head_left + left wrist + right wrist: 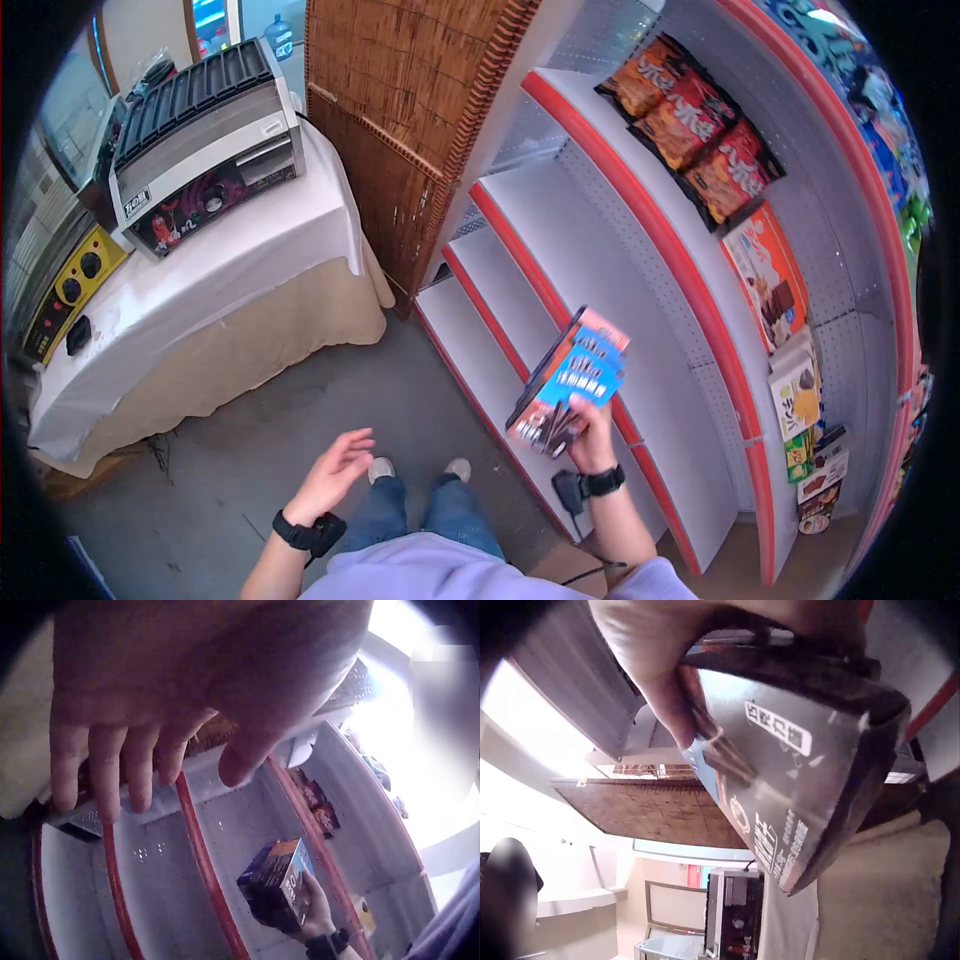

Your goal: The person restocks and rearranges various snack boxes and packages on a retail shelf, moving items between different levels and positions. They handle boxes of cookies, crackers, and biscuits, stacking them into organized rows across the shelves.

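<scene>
My right hand (594, 440) grips a stack of snack boxes (580, 378) by one end, thumb across the top face. Blue, pink and dark brown printing shows on them, with chocolate sticks pictured on the nearest one. The stack is tilted in front of the lower shelves (640, 300). Seen from the right wrist, a dark box (810, 750) with pale lettering fills the middle, and the fingers on its far side are mostly hidden. Away to the left, my left hand (335, 474) hangs over the floor with nothing in it. Its fingers (105, 761) are loosely extended in the left wrist view.
Red-edged shelving curves along the right. Its upper shelf bears snack bags (690, 125), an orange box (768, 275) and several smaller packs (797, 395). A brown woven screen (400, 110) stands beside it. At left, a cloth-covered table (290, 235) carries a roller grill (205, 150).
</scene>
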A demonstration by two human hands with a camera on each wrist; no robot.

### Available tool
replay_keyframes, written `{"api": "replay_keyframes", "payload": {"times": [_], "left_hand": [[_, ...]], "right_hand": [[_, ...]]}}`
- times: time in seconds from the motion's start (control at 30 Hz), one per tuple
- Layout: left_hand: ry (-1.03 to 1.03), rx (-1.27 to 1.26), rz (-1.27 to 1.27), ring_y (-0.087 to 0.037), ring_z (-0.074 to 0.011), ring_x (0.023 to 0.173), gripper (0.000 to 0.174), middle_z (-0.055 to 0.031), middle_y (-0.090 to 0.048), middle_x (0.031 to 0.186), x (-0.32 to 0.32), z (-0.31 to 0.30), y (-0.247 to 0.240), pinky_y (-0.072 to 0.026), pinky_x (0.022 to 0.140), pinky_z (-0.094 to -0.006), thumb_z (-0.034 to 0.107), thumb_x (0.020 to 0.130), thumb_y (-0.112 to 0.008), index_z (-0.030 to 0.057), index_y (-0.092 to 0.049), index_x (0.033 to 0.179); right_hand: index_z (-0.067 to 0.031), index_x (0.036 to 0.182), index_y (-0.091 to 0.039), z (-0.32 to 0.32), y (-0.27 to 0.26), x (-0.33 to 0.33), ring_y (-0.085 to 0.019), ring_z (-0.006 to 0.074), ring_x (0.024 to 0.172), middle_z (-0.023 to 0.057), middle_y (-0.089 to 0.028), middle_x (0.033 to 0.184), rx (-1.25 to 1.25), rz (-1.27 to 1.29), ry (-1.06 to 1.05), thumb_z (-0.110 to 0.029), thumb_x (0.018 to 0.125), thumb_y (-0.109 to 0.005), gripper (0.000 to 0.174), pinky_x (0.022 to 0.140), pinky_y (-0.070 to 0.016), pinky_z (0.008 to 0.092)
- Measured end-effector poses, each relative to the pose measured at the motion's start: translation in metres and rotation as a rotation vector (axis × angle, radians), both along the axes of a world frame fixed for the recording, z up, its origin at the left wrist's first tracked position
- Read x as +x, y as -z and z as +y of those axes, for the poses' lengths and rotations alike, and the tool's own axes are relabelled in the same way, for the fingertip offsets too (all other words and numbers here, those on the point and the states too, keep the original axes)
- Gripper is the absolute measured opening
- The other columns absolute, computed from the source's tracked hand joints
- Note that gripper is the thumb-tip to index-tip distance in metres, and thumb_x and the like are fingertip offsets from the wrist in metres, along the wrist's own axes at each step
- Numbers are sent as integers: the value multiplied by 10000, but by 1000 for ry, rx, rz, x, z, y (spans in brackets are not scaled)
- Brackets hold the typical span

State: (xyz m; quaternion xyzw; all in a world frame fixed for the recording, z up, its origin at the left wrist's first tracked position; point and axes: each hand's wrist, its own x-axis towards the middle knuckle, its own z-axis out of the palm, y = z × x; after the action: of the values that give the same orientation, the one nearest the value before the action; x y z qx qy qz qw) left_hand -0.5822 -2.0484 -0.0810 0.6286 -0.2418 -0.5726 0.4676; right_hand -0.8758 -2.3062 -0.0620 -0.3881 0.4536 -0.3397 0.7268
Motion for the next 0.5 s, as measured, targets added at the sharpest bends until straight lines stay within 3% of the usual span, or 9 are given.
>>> {"api": "replay_keyframes", "payload": {"times": [0.07,0.23,0.3,0.33,0.43,0.5], "left_hand": [[-35,12,-54,-547,-193,1119,433,-124,-565,1234,16,0,7,-446,946,-323,184,933,-579,59,-453,1328],[-191,77,1,-549,-194,1118,418,-126,-566,1240,26,-15,27,-448,945,-323,157,931,-575,60,-459,1320],[-185,93,22,-532,-175,1118,414,-114,-558,1237,29,-29,23,-434,948,-310,143,936,-564,56,-451,1325],[-167,108,43,-516,-157,1118,410,-101,-549,1235,31,-38,23,-420,952,-298,128,942,-552,52,-443,1329],[-197,165,-3,-521,-159,1119,411,-93,-561,1222,42,-61,34,-422,947,-299,137,941,-554,54,-445,1328],[-220,201,-25,-523,-159,1118,411,-92,-564,1220,53,-79,34,-422,945,-299,142,941,-556,56,-448,1328]], "right_hand": [[-43,1268,-420,-38,-17,44,-575,164,1006,58,-576,1118,-219,18,141,-111,749,-718,602,870,-475,313],[-64,1330,-364,-172,22,101,-526,181,1064,71,-516,1200,-318,-14,272,-98,725,-757,722,909,-435,320],[-49,1359,-339,-222,35,128,-506,192,1106,68,-504,1227,-542,32,328,-108,739,-756,750,948,-404,327],[-49,1359,-339,-248,42,139,-506,192,1106,68,-504,1227,-539,27,317,-108,739,-756,750,948,-404,327],[-18,1447,-194,-327,74,163,-423,219,1207,113,-410,1353,-728,237,372,-148,669,-828,1012,1030,-335,356],[-12,1448,-180,-351,65,182,-404,227,1228,125,-383,1377,-646,210,352,-153,665,-834,1030,1045,-320,360]]}}
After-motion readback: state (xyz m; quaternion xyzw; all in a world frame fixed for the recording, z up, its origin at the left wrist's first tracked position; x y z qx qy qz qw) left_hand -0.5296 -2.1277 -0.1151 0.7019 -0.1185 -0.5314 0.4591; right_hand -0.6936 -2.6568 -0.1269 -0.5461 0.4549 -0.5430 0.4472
